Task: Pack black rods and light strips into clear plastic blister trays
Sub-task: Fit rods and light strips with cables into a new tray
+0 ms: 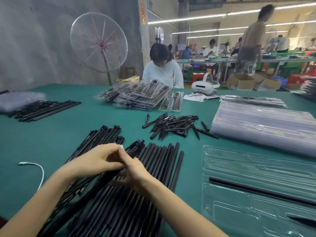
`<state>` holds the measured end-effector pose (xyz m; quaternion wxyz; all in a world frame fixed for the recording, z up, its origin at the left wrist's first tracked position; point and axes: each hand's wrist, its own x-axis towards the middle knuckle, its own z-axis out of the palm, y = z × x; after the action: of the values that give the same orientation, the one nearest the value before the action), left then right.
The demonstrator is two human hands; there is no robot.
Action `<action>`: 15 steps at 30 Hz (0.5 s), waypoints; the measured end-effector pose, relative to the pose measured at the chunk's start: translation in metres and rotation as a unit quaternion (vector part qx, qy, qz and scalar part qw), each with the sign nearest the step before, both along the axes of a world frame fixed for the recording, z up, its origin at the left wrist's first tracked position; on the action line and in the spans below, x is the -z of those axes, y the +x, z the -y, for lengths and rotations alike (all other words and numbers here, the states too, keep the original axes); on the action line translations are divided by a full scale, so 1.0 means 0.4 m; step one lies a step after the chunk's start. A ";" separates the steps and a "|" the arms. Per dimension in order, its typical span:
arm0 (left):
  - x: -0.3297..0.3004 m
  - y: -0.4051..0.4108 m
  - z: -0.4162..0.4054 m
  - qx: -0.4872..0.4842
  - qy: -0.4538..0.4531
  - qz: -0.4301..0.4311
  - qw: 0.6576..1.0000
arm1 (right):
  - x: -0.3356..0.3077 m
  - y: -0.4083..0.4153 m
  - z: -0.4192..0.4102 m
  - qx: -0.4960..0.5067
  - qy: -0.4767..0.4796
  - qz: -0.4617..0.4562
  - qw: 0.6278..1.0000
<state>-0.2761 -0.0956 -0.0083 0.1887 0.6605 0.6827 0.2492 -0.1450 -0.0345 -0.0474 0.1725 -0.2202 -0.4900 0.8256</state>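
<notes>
A heap of black rods lies on the green table in front of me, with black light strips to its left. My left hand is curled over the strips and grips a light strip. My right hand touches it, thumb up, fingers stretched down onto the rods. At the right lies an open clear blister tray. It holds one black rod and a black spike.
A pile of black spikes lies mid-table, and a stack of empty trays sits at the right. Packed trays, a white headset and a seated person are across the table. More rods are far left, a white cable near left.
</notes>
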 end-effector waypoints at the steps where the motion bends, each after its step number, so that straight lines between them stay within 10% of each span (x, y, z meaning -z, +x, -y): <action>1: -0.012 -0.008 0.016 0.019 -0.016 0.085 0.996 | -0.005 -0.005 0.009 0.011 0.003 -0.001 1.000; 4: -0.005 -0.084 0.053 -0.080 0.049 0.213 0.973 | -0.008 -0.007 0.029 0.041 -0.014 0.015 0.999; 9: 0.117 -0.146 0.090 -0.088 -0.160 -0.135 0.974 | -0.019 -0.004 0.075 -0.003 0.024 0.010 1.000; 15: 0.150 -0.159 0.129 -0.094 -0.255 -0.188 0.944 | -0.030 0.031 0.073 0.089 0.101 -0.150 0.980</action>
<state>-0.3397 -0.1474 -0.0681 0.1945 0.5578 0.8056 -0.0451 -0.1326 -0.0637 -0.0355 0.3378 -0.1184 -0.5176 0.7772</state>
